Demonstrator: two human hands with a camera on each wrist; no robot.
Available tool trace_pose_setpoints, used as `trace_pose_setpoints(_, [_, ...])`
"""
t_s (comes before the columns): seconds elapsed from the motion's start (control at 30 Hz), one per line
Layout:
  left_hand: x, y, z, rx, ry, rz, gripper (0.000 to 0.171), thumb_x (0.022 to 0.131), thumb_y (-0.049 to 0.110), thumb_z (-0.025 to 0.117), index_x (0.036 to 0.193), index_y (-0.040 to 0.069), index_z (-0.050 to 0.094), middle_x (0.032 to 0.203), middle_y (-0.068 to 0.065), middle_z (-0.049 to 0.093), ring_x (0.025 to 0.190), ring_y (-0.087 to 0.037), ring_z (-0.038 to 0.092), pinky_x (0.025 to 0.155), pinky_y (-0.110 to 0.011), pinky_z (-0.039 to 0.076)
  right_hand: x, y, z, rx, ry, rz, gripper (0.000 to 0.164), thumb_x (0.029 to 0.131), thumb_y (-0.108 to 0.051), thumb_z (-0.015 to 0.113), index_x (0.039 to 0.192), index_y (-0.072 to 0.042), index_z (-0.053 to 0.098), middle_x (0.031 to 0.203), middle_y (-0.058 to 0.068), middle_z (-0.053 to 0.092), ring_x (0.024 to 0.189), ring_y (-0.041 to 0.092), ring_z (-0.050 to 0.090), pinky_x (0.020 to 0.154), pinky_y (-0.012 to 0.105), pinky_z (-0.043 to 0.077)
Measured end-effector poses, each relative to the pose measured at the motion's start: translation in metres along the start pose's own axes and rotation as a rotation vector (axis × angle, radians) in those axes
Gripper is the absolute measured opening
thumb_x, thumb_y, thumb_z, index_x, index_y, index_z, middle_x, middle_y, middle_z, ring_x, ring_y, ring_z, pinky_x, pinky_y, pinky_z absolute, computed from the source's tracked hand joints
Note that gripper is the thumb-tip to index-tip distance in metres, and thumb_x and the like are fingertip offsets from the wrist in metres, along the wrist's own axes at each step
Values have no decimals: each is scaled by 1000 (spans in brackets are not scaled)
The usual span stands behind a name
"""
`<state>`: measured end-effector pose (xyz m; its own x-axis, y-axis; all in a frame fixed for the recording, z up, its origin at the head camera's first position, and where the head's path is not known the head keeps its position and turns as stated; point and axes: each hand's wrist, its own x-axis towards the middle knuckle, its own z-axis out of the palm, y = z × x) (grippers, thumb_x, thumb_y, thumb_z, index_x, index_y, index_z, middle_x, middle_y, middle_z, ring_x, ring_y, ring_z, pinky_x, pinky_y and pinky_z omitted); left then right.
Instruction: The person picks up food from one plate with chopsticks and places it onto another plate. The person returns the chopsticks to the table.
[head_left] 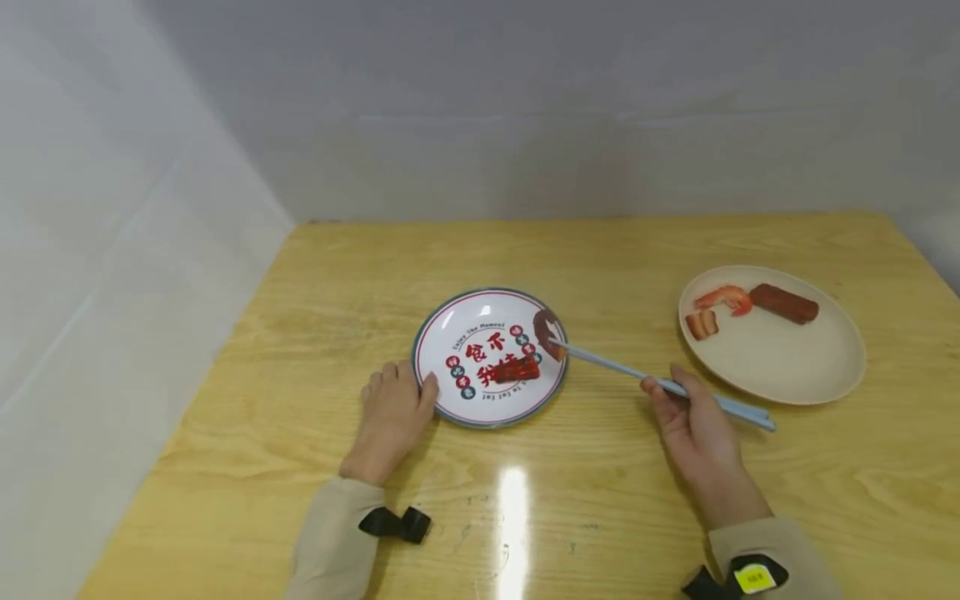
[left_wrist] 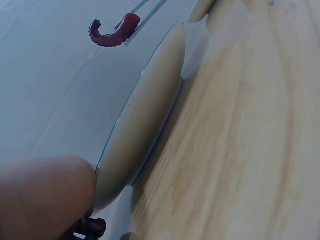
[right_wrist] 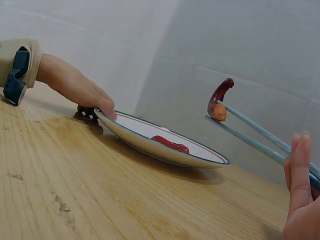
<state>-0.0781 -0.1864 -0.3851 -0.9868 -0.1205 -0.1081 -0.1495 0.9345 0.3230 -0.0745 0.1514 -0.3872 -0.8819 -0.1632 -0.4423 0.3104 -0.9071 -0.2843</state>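
Observation:
In the head view my left hand (head_left: 397,408) holds the left edge of a white plate (head_left: 438,333) with printed characters, thumb over the rim. A glossy red piece of food (head_left: 516,369) lies on that plate. My right hand (head_left: 705,433) grips a pair of light blue chopsticks (head_left: 611,363). Pinched between their tips is a curled, dark red octopus tentacle (left_wrist: 112,39) with suckers along its edge. The right wrist view shows the tentacle raised above the level of the plate's far rim, clear of the red piece.
A cream oval plate (head_left: 795,367) stands to the right. On it are a shrimp (head_left: 726,298), a brown bar-shaped piece (head_left: 784,303) and a small striped piece of meat (head_left: 702,324). The wooden table (head_left: 330,292) ends against a pale wall at the back.

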Motion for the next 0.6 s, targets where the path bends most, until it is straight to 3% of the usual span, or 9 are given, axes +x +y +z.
trace_pose_setpoints(0.6, [-1, 0, 0, 0, 4, -1, 46, 102, 34, 36, 114, -8, 50, 102, -19, 46, 94, -33, 41, 84, -45, 33, 6, -2, 1, 9, 26, -5, 10, 99, -9, 50, 106, -5, 44, 74, 24, 63, 68, 25, 69, 65, 20, 53])
